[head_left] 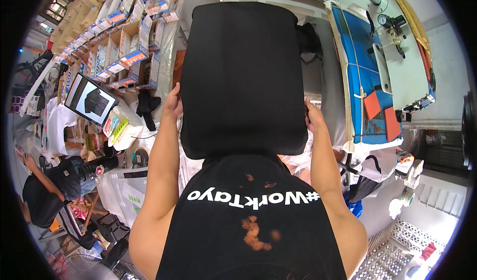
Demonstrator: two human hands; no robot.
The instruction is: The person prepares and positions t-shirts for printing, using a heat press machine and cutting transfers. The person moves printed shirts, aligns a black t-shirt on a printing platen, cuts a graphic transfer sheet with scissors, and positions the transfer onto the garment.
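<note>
A wide, flat black panel (pixel 243 76) with rounded corners fills the middle of the view in front of my chest. Its surface looks like smooth cloth stretched flat; whether a board lies beneath, I cannot tell. My left hand (pixel 173 102) grips its left edge, the fingers partly hidden by it. On the opposite edge, my right hand (pixel 314 117) holds it at a slightly lower point, with fingertips mostly out of sight. The panel's near edge overlaps the front of my black shirt.
Stacked open cardboard boxes (pixel 131 41) rise at the far left, above a tilted screen (pixel 91 100). A blue panel (pixel 365 96) and a pressure gauge (pixel 382 19) stand at the right. Another person (pixel 49 190) in black is at the left, near a clear plastic bin (pixel 118 190).
</note>
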